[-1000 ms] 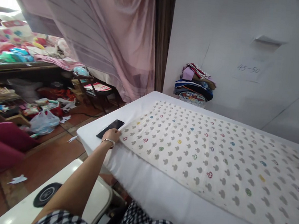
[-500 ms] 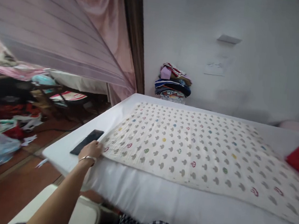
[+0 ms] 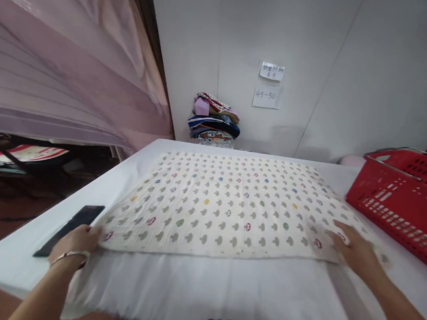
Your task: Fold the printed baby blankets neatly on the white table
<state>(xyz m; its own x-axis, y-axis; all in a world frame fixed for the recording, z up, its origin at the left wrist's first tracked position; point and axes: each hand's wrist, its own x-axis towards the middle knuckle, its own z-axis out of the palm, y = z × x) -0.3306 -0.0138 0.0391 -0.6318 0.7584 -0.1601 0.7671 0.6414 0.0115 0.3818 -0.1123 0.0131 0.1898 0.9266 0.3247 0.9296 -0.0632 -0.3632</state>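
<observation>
A cream cloth (image 3: 217,199) printed with grey and coloured mushrooms lies spread over the white-covered table (image 3: 201,284). At its near left corner, the fingers of my left hand (image 3: 77,242) are closed on the edge. A bracelet circles that wrist. Right beside this hand lies a dark flat rectangular item (image 3: 66,231), whose kind I cannot make out. My right hand (image 3: 354,249) is over the near right part of the cloth, slightly blurred, its fingers stretched out and apart. Whether its fingertips press on the fabric is hard to see.
On the right of the table stands a red plastic basket (image 3: 401,203) with a metal handle. Folded clothes (image 3: 214,122) are stacked by the back wall, below paper notes (image 3: 268,96). A pink curtain (image 3: 94,68) hangs at the left.
My view has swung to the right, bringing my right hand and more of the red basket into sight. My left hand stays at the cloth's near left corner.
</observation>
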